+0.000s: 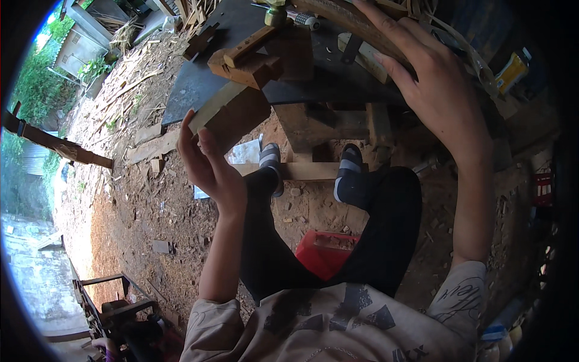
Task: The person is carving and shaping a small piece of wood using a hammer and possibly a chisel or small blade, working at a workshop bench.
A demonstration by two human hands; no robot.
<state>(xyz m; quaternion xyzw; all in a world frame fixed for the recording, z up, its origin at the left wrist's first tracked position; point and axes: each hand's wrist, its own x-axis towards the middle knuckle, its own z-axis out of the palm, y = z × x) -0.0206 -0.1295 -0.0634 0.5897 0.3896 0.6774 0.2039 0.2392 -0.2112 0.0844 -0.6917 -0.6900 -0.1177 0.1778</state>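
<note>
My left hand (217, 172) grips the near end of a thick wooden block (241, 117), thumb on one side and fingers on the other. The block tilts up toward the edge of the dark tabletop (187, 90). At its far end lies a notched wooden tool (250, 69) with a bar across it. My right hand (437, 81) is closed over a long curved piece of wood (353, 24), thumb apart from the fingers; its far side is partly hidden. Near the right thumb, a pale wooden block (371, 63) lies beside a dark flat metal strip (351, 49).
A screwdriver (307, 21) and a greenish-yellow knob-like object (276, 15) lie farther back on the table. A yellow container (512, 72) is at the right. Between my legs sits a red plastic container (319, 253). Wood scraps and shavings cover the ground (145, 205) at the left.
</note>
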